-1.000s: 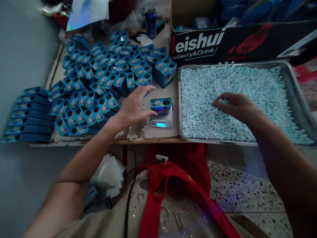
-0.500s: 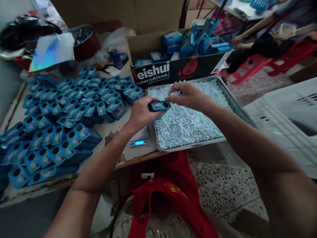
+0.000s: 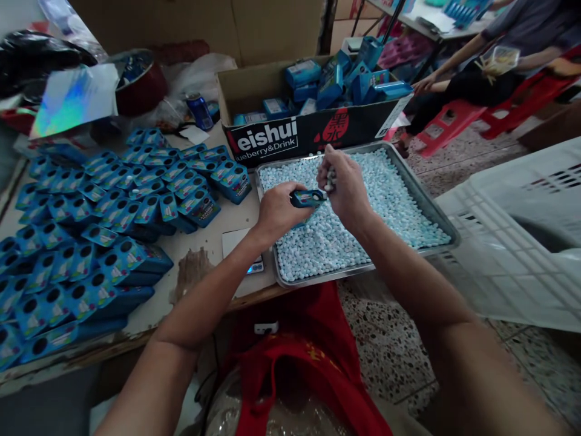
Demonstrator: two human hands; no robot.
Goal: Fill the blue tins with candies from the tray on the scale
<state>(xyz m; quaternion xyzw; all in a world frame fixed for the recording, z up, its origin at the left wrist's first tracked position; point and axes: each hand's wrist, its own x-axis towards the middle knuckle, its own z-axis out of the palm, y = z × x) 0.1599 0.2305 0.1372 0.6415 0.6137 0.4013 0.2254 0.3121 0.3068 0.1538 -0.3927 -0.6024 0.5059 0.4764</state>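
Observation:
My left hand point(image 3: 280, 209) is closed around a small blue box point(image 3: 305, 198) whose top has a round hole. The box is held over the left part of a metal tray point(image 3: 438, 223) spread with pale blue and white candies point(image 3: 336, 242). Close to the hole, my right hand point(image 3: 347, 184) is curled round several candies point(image 3: 330, 180), which show between its fingers. A candy appears at the opening. Below my left forearm lies a small digital scale point(image 3: 255, 266) with a lit display, partly hidden by the arm.
Rows of blue boxes point(image 3: 113, 206) with holed tops fill the table's left side. Behind the tray stands a black carton point(image 3: 313, 130) of more blue boxes. A white plastic crate point(image 3: 512, 242) is at the right. Another person's hand point(image 3: 424, 83) shows behind the carton.
My left hand and the box have shifted right, and the box is turned more toward the right hand. My right hand has rotated upright, showing the candies in it. The view has moved slightly.

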